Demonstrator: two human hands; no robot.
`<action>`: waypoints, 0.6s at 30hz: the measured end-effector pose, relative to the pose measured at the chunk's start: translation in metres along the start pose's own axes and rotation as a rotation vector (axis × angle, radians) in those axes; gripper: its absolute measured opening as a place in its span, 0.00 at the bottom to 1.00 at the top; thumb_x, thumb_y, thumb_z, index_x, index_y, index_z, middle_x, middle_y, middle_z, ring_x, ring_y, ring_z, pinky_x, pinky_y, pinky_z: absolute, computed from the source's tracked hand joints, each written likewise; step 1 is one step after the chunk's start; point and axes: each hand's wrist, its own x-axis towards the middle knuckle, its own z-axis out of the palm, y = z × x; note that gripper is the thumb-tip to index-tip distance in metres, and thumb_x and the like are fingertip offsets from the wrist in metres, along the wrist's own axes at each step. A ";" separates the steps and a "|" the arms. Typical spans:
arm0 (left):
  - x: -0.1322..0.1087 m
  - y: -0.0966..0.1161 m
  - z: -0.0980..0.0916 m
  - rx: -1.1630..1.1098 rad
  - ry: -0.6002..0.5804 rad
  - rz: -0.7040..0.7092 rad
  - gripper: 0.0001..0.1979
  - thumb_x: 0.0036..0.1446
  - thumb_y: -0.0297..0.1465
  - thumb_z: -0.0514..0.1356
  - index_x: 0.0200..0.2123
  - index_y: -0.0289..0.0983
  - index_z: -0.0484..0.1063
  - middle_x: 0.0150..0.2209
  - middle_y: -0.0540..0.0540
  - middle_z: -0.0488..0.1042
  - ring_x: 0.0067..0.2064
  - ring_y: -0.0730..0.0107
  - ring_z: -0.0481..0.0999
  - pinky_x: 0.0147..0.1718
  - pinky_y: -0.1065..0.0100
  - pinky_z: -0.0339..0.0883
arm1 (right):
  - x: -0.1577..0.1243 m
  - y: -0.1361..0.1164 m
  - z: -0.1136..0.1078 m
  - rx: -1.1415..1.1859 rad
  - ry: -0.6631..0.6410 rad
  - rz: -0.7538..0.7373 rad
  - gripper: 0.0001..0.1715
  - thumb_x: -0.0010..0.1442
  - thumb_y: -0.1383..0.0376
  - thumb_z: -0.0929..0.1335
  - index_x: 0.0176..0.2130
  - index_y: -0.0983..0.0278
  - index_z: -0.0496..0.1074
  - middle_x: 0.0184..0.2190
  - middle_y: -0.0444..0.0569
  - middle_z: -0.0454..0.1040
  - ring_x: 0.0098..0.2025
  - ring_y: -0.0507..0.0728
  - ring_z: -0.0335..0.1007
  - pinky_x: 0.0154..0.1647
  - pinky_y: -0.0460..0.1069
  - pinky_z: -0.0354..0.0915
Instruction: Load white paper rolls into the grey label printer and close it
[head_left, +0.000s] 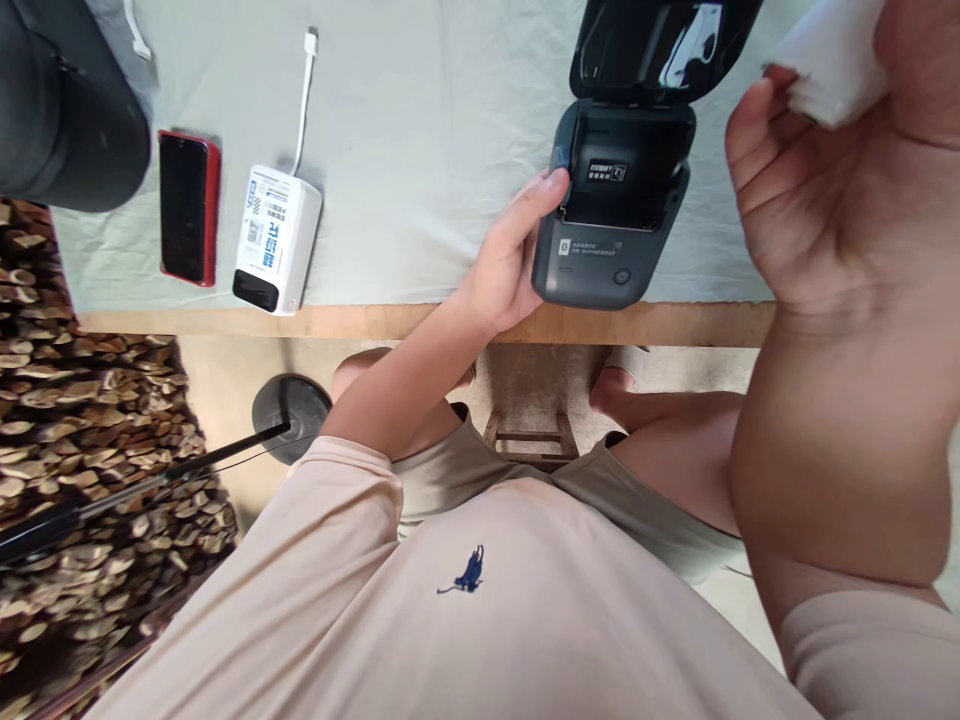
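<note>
A dark grey portable label printer lies near the front edge of the table with its lid flipped up. Its paper compartment shows, with a small printed sticker inside and no roll in it. My left hand grips the printer's left side, the thumb on the compartment's edge. At the upper right, my right hand is raised, palm up, with its fingers curled round a white paper roll. That roll is partly cut off by the frame and covered by the hand.
A red-cased phone and a white power bank with a short cable lie on the left of the cloth-covered table. A black bag-like object stands at the far left corner. Stacked firewood and a round stand base are below.
</note>
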 end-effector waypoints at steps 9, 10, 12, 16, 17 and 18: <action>0.001 0.001 0.000 0.051 0.044 -0.035 0.15 0.60 0.33 0.45 0.34 0.35 0.71 0.31 0.48 0.77 0.51 0.60 0.73 0.48 0.63 0.70 | -0.003 -0.014 -0.003 0.154 -0.253 0.159 0.26 0.59 0.65 0.44 0.53 0.57 0.53 0.62 0.34 0.40 0.62 0.41 0.51 0.68 0.44 0.56; 0.001 0.000 -0.001 0.052 0.028 -0.022 0.15 0.60 0.33 0.46 0.35 0.35 0.71 0.31 0.48 0.77 0.50 0.61 0.74 0.47 0.63 0.70 | -0.004 -0.016 -0.003 0.141 -0.283 0.174 0.28 0.59 0.66 0.43 0.55 0.56 0.50 0.62 0.32 0.37 0.63 0.40 0.49 0.72 0.45 0.51; 0.000 0.000 -0.001 0.044 0.002 0.000 0.15 0.59 0.33 0.46 0.35 0.35 0.71 0.31 0.47 0.77 0.49 0.61 0.75 0.47 0.63 0.71 | -0.004 -0.019 -0.002 0.142 -0.236 0.185 0.27 0.59 0.64 0.44 0.57 0.53 0.45 0.62 0.30 0.36 0.63 0.41 0.50 0.75 0.46 0.44; 0.000 0.000 0.000 0.021 -0.007 0.007 0.15 0.59 0.32 0.45 0.34 0.35 0.71 0.31 0.47 0.77 0.50 0.61 0.74 0.47 0.62 0.71 | -0.007 -0.018 0.006 0.211 -0.095 0.202 0.21 0.60 0.63 0.49 0.53 0.54 0.49 0.62 0.29 0.37 0.61 0.45 0.55 0.75 0.49 0.44; 0.000 0.000 0.000 0.015 0.000 0.006 0.15 0.59 0.32 0.46 0.34 0.35 0.71 0.31 0.47 0.77 0.51 0.60 0.74 0.47 0.62 0.71 | -0.009 -0.017 0.007 0.221 -0.102 0.182 0.20 0.60 0.62 0.50 0.52 0.55 0.50 0.62 0.31 0.37 0.61 0.45 0.55 0.74 0.49 0.45; 0.000 0.000 0.000 0.010 0.010 0.000 0.15 0.59 0.32 0.46 0.34 0.35 0.71 0.31 0.46 0.77 0.51 0.60 0.73 0.48 0.62 0.70 | -0.009 -0.016 0.007 0.217 -0.115 0.162 0.19 0.60 0.61 0.51 0.51 0.56 0.51 0.62 0.33 0.39 0.61 0.46 0.54 0.73 0.49 0.48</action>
